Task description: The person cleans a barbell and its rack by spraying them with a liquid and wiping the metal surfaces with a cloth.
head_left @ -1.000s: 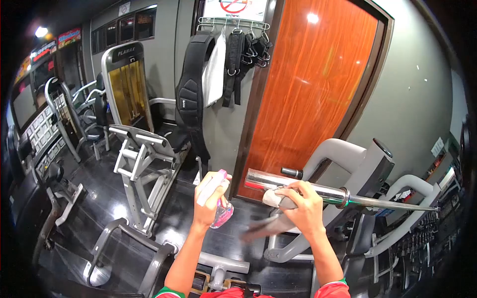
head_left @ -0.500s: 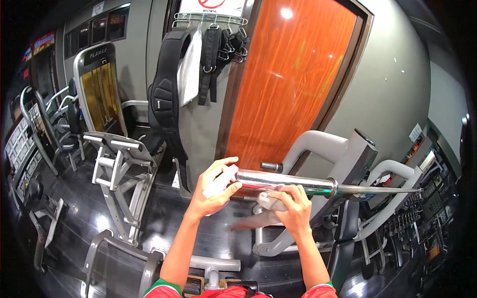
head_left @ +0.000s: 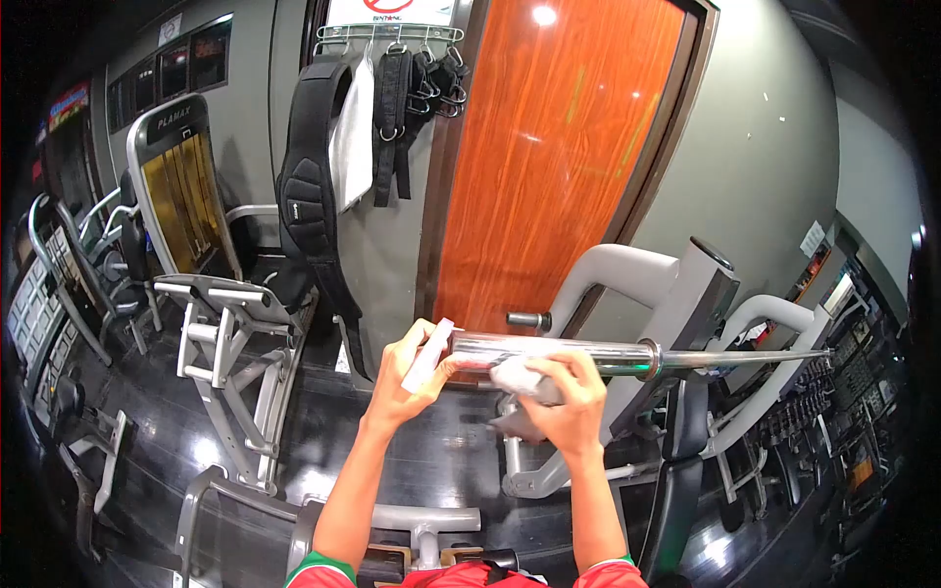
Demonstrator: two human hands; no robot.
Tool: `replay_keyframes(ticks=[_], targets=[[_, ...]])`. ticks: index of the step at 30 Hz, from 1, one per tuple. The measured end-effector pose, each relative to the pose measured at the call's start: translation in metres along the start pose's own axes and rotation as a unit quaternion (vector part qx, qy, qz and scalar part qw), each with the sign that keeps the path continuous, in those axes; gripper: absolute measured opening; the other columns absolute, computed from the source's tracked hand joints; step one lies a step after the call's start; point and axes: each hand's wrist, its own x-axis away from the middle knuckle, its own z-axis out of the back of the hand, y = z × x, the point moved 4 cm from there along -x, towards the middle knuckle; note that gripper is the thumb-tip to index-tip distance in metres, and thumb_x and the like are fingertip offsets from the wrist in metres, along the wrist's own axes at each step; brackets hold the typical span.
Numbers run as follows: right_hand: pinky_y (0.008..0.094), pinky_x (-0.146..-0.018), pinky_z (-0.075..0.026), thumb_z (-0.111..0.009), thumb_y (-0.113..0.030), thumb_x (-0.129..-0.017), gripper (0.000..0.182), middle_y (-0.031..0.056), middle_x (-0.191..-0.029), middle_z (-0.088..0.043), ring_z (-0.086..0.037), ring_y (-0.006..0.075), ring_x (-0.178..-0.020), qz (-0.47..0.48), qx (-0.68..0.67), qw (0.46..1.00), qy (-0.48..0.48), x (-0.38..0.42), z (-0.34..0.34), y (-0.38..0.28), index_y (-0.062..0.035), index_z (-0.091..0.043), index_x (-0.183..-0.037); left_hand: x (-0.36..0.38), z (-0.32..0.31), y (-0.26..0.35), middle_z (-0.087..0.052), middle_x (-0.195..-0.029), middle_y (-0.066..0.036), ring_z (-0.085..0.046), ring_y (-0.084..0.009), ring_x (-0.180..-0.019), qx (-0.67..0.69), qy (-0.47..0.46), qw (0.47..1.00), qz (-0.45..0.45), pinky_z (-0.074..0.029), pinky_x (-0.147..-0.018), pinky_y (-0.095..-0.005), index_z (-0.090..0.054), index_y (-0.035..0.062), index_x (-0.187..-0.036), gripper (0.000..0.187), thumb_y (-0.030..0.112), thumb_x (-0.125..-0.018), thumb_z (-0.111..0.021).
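Note:
A shiny metal barbell sleeve (head_left: 608, 359) runs across in front of me, its near end beside my left hand. My left hand (head_left: 400, 380) is closed around a flat white object (head_left: 429, 357), held at the sleeve's end; its exact kind cannot be made out. Bunched in my right hand (head_left: 569, 400) is a grey cloth (head_left: 524, 380), which lies over the front of the sleeve. A loose part of the cloth hangs below the fingers, blurred by motion. Beyond the collar, the thinner bar shaft (head_left: 735, 359) stretches away to the right.
A grey-framed machine (head_left: 627, 279) stands just behind the bar, before a brown wooden door (head_left: 559, 167). Black belts and straps (head_left: 316, 196) hang from a wall rack. More machines (head_left: 225, 323) fill the left, and a grey tubular frame (head_left: 431, 517) sits below my arms.
My right hand's cloth has moved up from below the sleeve onto its front, and its loose end has swung closer under the hand. The white object in my left hand is more upright.

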Motion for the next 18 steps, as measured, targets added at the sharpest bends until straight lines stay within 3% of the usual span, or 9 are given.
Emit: replay_keyframes(ticks=[2,4,8,10,13,16,18], targets=[[0.0385,-0.08,-0.056,-0.087,-0.009,-0.056,0.045,0.0061,-0.098,-0.067,-0.066,0.0277,-0.093,-0.027,-0.009,1.0,0.014,0.0,0.002,-0.001,-0.0143,-0.073,-0.099,-0.001,-0.003,-0.006,-0.061,-0.086,-0.005,-0.056,-0.0102,-0.073,0.011,0.019,0.999,0.028,-0.047,-0.066,-0.0278,-0.065,-0.0006,-0.109,0.032,0.022,-0.088,-0.076],[0.0396,-0.081,-0.055,-0.087,-0.009,-0.056,0.045,0.0076,-0.098,-0.067,-0.066,0.0288,-0.092,-0.047,-0.012,0.998,0.026,-0.004,0.0,-0.01,-0.013,-0.073,-0.099,-0.005,-0.005,-0.001,-0.058,-0.079,-0.004,-0.055,-0.0094,-0.068,-0.015,0.06,0.997,-0.045,-0.046,-0.062,-0.0274,-0.063,-0.0013,-0.102,0.027,0.021,-0.091,-0.074],[0.0393,-0.081,-0.056,-0.086,-0.011,-0.064,0.043,0.0076,-0.101,-0.067,-0.067,0.0288,-0.094,-0.031,-0.048,0.998,-0.006,-0.009,-0.038,-0.046,-0.0139,-0.073,-0.104,-0.003,-0.008,-0.003,-0.055,-0.07,-0.001,-0.053,-0.0072,-0.061,0.016,0.098,0.994,-0.055,-0.044,-0.056,-0.0263,-0.062,0.0005,-0.094,0.023,0.021,-0.093,-0.073],[0.0389,-0.08,-0.056,-0.086,-0.011,-0.063,0.042,0.0076,-0.101,-0.067,-0.067,0.0287,-0.094,-0.037,-0.039,0.999,0.004,-0.007,-0.038,-0.043,-0.0138,-0.072,-0.103,-0.004,-0.011,-0.014,-0.053,-0.065,0.002,-0.05,-0.0047,-0.056,0.128,0.091,0.986,0.065,-0.041,-0.051,-0.0248,-0.06,0.004,-0.087,0.023,0.022,-0.093,-0.073],[0.0383,-0.077,-0.055,-0.086,-0.011,-0.061,0.041,0.008,-0.098,-0.066,-0.067,0.0289,-0.089,-0.059,-0.025,0.997,0.037,0.0,-0.023,-0.024,-0.0118,-0.071,-0.099,-0.006,-0.008,-0.002,-0.053,-0.065,0.003,-0.046,-0.0026,-0.053,0.077,0.1,0.991,0.052,-0.038,-0.047,-0.0243,-0.057,0.007,-0.083,0.026,0.024,-0.093,-0.073],[0.0397,-0.075,-0.055,-0.083,-0.009,-0.063,0.038,0.0094,-0.095,-0.065,-0.066,0.0306,-0.086,-0.12,0.01,0.99,0.079,0.007,0.0,-0.003,-0.0093,-0.07,-0.098,-0.003,-0.008,-0.006,-0.053,-0.067,0.003,-0.047,-0.0038,-0.052,0.102,0.078,0.986,0.103,-0.039,-0.048,-0.0237,-0.06,0.0043,-0.088,0.026,0.026,-0.092,-0.075],[0.0414,-0.075,-0.054,-0.081,-0.008,-0.065,0.036,0.01,-0.095,-0.064,-0.066,0.0323,-0.085,-0.177,0.022,0.978,0.104,0.007,0.008,0.005,-0.0093,-0.07,-0.1,-0.002,-0.007,-0.002,-0.054,-0.069,0.002,-0.048,-0.0042,-0.053,0.079,0.086,0.99,0.076,-0.04,-0.049,-0.0236,-0.063,0.0022,-0.095,0.028,0.026,-0.09,-0.076]])
